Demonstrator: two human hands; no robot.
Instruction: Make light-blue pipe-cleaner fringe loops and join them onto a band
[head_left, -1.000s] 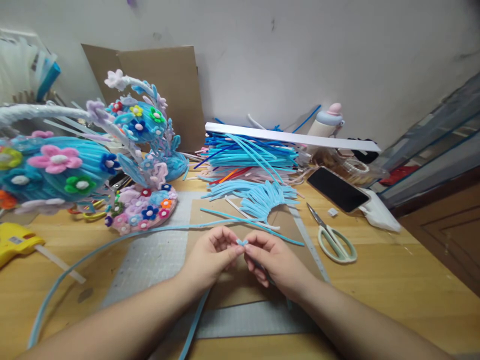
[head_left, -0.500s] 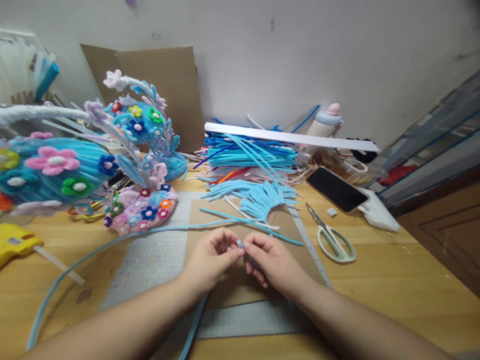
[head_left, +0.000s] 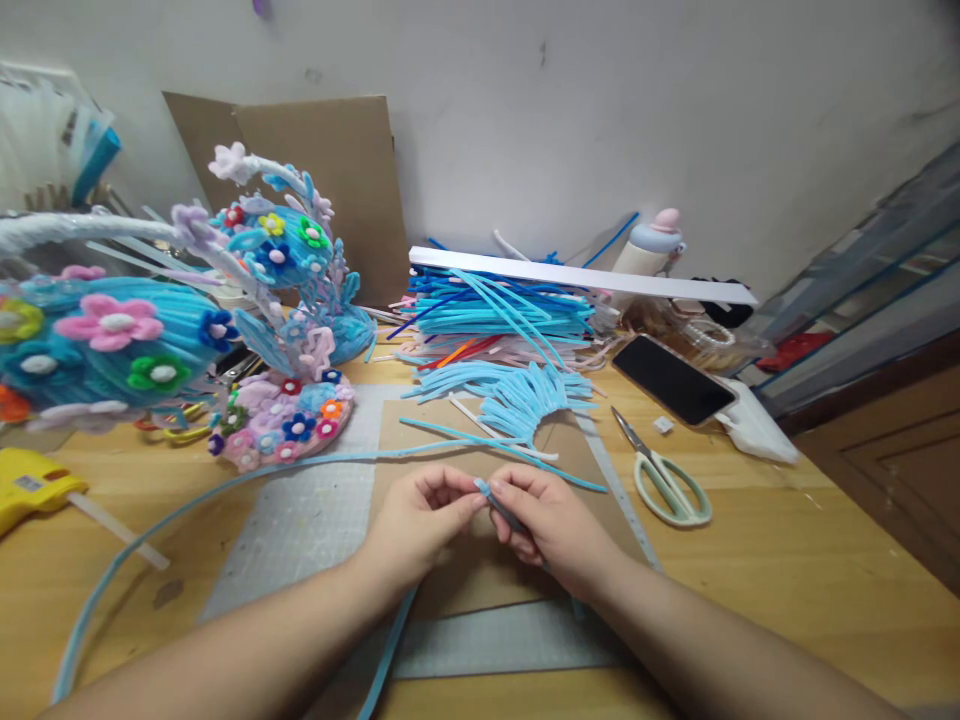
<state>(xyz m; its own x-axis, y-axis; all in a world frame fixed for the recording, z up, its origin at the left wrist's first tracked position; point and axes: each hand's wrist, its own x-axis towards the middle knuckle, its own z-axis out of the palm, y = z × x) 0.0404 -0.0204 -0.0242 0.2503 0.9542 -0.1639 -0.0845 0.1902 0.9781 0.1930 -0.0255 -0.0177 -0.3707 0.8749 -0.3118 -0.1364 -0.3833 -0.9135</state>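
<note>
My left hand is closed, with thumb and fingertips pinched at a small piece of light blue pipe cleaner. My right hand grips a dark grey, slim stick-like thing, and the light blue piece shows at its upper end. Most of that stick is hidden by my fingers. Both hands meet just above a brown cardboard sheet. Beyond them lies a fan of bundled light blue pipe cleaners, with loose blue and white strands in front of it. A long light blue strand curves across the left side.
Scissors and a phone lie to the right. A yellow glue gun is at far left, near flower-covered pipe-cleaner ornaments. Stacked pipe cleaners lie behind, under a white strip. A grey cutting mat lies beneath the cardboard.
The dark stick in my right hand has tilted slightly, so more of it and of the light blue piece at its tip shows. Both hands have stayed nearly in place.
</note>
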